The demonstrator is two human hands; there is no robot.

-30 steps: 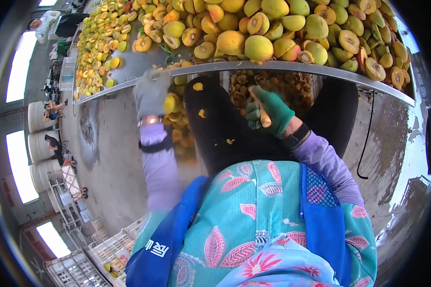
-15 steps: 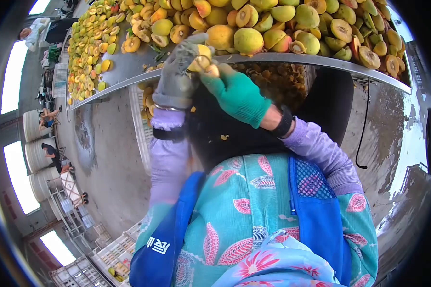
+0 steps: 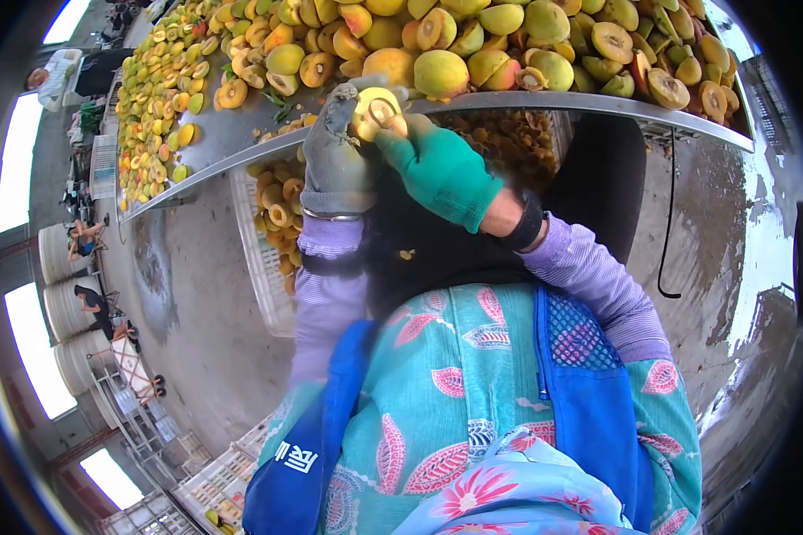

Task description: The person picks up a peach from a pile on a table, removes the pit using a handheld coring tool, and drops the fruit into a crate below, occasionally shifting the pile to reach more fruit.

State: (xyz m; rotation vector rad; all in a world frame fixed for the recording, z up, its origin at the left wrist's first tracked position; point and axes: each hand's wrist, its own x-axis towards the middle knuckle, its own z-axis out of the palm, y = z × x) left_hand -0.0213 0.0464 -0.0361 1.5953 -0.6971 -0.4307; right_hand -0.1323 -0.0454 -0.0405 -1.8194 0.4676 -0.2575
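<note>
My left hand (image 3: 339,156), in a grey glove, is closed around a halved yellow peach (image 3: 376,114), its cut face turned up toward me. Against that face press the closed fingers of my right hand (image 3: 446,174), in a green glove. A thin dark curve shows on the cut face by the right fingertips; whether it is a small looped tool or the edge of the pit hollow, I cannot make out. Just beyond both hands, whole and halved peaches (image 3: 442,75) lie heaped on a metal table (image 3: 227,147).
Below the table edge stands a white crate (image 3: 263,267) with peach halves (image 3: 279,214). More cut pieces (image 3: 517,134) lie under the table, beyond my lap. A black hooked rod (image 3: 668,223) hangs at the right. Far left, people sit near large white tubs (image 3: 62,254).
The peach half has turned so more of its cut face shows, and my left hand has shifted slightly. The right fingers remain against it. The whole view has shifted a little.
</note>
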